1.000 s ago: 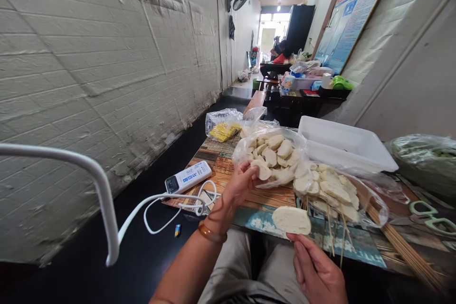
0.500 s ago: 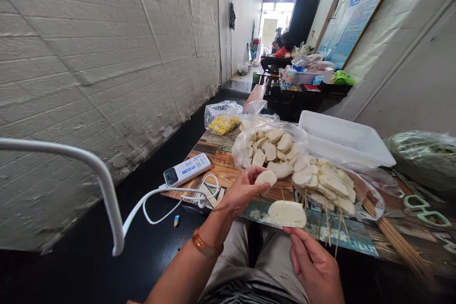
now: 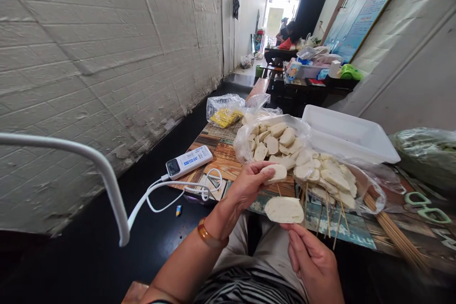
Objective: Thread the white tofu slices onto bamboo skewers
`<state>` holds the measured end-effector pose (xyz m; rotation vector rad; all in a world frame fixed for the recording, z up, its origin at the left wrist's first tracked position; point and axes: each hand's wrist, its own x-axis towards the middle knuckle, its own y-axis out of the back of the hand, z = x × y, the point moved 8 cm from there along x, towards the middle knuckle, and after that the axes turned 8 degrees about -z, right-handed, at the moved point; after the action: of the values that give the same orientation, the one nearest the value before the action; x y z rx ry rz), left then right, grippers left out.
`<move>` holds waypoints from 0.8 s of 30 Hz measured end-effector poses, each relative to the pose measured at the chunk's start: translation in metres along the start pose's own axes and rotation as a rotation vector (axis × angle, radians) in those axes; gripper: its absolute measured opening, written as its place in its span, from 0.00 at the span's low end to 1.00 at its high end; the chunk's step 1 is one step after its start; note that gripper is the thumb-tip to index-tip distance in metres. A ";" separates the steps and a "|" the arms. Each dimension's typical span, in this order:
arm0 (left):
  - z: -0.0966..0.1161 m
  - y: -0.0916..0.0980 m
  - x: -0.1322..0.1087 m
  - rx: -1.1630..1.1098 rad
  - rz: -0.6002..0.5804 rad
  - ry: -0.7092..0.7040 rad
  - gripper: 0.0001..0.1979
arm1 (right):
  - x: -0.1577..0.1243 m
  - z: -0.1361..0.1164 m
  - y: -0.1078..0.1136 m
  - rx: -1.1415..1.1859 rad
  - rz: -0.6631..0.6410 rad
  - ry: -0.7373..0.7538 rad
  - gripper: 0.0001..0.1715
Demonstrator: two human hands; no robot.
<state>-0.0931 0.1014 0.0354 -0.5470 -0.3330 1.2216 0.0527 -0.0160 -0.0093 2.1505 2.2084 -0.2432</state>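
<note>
Between its thumb and fingers, my left hand (image 3: pixel 251 181) pinches a pale oval slice (image 3: pixel 279 173). My right hand (image 3: pixel 313 256) is closed at the lower edge of a larger pale slice (image 3: pixel 284 210); a stick there is mostly hidden by the fingers. The two slices are apart, the left one higher. Behind them lies an open plastic bag of loose slices (image 3: pixel 272 145). To its right is a pile of skewered slices (image 3: pixel 331 178), their thin sticks (image 3: pixel 328 213) pointing over the table's near edge.
A power bank (image 3: pixel 190 161) with a white cable lies at the left of the patterned table (image 3: pixel 223 154). A white tray (image 3: pixel 351 135) stands behind the pile. Bundled sticks (image 3: pixel 395 232), green-handled scissors (image 3: pixel 427 208) and a bag of greens (image 3: pixel 427 156) are at the right. People sit far back.
My left hand has moved slightly right with its slice, which now shows more of its length. The slice at my right hand has shifted slightly left and up. The view has tilted down a little.
</note>
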 end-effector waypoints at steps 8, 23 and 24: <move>0.002 -0.001 -0.001 0.039 0.005 -0.012 0.22 | 0.006 0.005 0.002 -0.015 -0.029 0.037 0.21; 0.015 -0.007 -0.006 0.156 -0.041 -0.126 0.19 | 0.007 0.004 0.002 -0.021 -0.018 0.020 0.19; 0.015 -0.008 -0.007 0.160 -0.045 -0.132 0.19 | 0.007 0.004 0.000 -0.022 -0.030 0.016 0.20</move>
<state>-0.0969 0.0962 0.0529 -0.3202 -0.3538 1.2314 0.0526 -0.0096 -0.0143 2.1171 2.2418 -0.2031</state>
